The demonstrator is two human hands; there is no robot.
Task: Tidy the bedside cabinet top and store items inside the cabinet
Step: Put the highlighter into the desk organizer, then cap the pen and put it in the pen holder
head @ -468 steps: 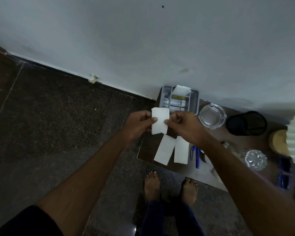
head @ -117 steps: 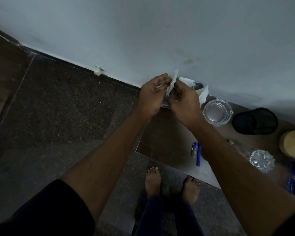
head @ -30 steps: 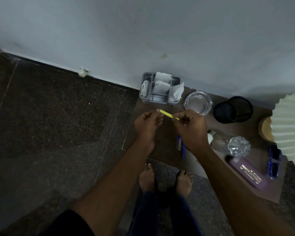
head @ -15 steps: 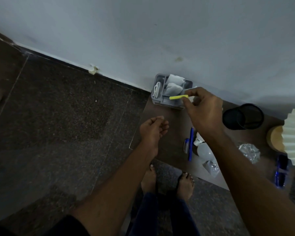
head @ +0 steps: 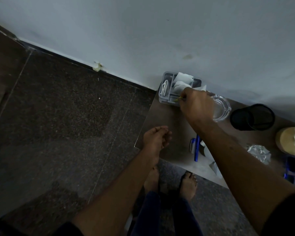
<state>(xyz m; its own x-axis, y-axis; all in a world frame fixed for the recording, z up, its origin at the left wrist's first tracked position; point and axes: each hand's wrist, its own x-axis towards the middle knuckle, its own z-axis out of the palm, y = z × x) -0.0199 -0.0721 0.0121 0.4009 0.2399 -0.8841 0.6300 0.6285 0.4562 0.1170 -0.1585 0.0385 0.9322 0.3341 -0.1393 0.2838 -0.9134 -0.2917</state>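
A grey compartment organiser (head: pixel 163 96) holding folded white papers (head: pixel 184 78) stands at the back left corner of the brown cabinet top (head: pixel 168 126), against the wall. My right hand (head: pixel 196 106) is over the organiser's front edge, fingers pinched on a thin yellow stick (head: pixel 178 99) whose tip reaches into a front compartment. My left hand (head: pixel 156 137) hovers at the cabinet's left edge, fingers loosely curled, holding nothing. Two blue pens (head: pixel 195 148) lie near the front edge.
A glass ashtray (head: pixel 223 108), a black mesh cup (head: pixel 253 116), a wooden lamp base (head: pixel 287 140) with a pleated shade, crumpled foil (head: pixel 259 152) and a blue item (head: pixel 292 167) sit to the right. Dark stone floor lies to the left; my bare feet (head: pixel 188 184) stand below.
My right hand has carried the yellow stick down into the organiser's front compartment. My left hand has stayed at the cabinet's left edge.
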